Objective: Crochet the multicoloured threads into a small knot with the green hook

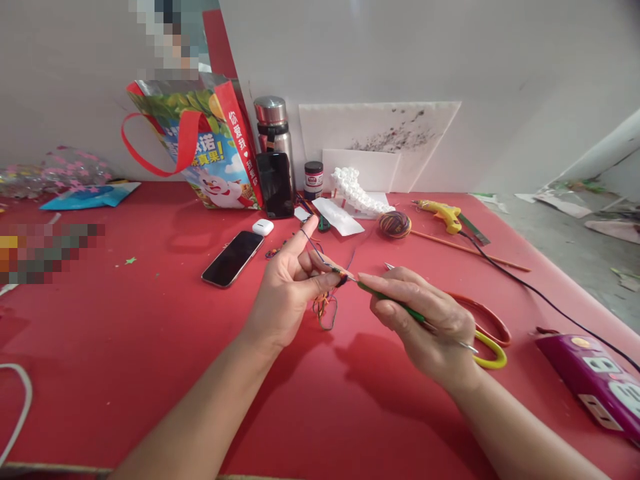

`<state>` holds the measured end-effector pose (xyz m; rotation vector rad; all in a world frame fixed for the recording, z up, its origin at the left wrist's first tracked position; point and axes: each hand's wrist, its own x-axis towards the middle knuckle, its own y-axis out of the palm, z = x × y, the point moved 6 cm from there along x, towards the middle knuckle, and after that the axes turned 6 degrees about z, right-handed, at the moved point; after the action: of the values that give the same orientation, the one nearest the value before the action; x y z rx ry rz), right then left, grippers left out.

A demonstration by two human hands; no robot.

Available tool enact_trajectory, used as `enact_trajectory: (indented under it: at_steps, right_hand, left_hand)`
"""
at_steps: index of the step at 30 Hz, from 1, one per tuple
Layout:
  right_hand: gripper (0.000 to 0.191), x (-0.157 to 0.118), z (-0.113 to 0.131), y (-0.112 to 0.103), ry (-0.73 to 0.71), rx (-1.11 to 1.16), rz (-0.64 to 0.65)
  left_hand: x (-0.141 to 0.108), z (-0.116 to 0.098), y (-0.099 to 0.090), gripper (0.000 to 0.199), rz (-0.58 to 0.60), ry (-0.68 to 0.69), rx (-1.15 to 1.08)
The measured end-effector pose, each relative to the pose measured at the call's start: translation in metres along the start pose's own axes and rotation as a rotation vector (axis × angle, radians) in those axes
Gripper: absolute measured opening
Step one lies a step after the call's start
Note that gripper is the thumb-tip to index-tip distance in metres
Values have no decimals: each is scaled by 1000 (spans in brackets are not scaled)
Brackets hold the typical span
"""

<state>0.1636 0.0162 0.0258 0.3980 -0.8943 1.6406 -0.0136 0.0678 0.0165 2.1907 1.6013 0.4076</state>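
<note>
Between thumb and fingers, my left hand (pixel 295 280) pinches a small dark crocheted piece (pixel 342 277), its index finger raised with yarn running over it. Loose orange and multicoloured yarn ends (pixel 325 308) dangle below. My right hand (pixel 425 320) is closed around a green-handled crochet hook (pixel 390 300), whose metal tip reaches the piece. A multicoloured yarn ball (pixel 395 225) lies beyond the hands. Scissors with red and yellow handles (pixel 491 353) lie by the right wrist, partly hidden under that hand.
Behind the hands stand a bag (pixel 200 147), a steel flask (pixel 273 120), an upright phone (pixel 277 185) and a jar (pixel 313 180). Another phone (pixel 233 259) lies left. At right are a yellow glue gun (pixel 440 215), its cord, a stick (pixel 470 250) and a purple device (pixel 590 380).
</note>
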Motion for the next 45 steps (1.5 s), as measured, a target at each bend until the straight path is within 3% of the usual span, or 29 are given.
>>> enact_trajectory:
  at_steps: [16,29,35,45]
  right_hand:
    - [46,2,9,-2,-50,-141,-17]
    - [47,2,7,-1,-40,-160,-6]
    - [44,1,7,2,-45,-179,-10]
    - [40,1,5,3,-54,-197,-18]
  left_hand:
    - [-1,-2,0,119,-26,37,17]
    - [-1,-3,-1,99,-62,63,1]
    - [-2,-2,-2,100,-119,26,-4]
    - [-1,2,-5,100,-118,-26,-26]
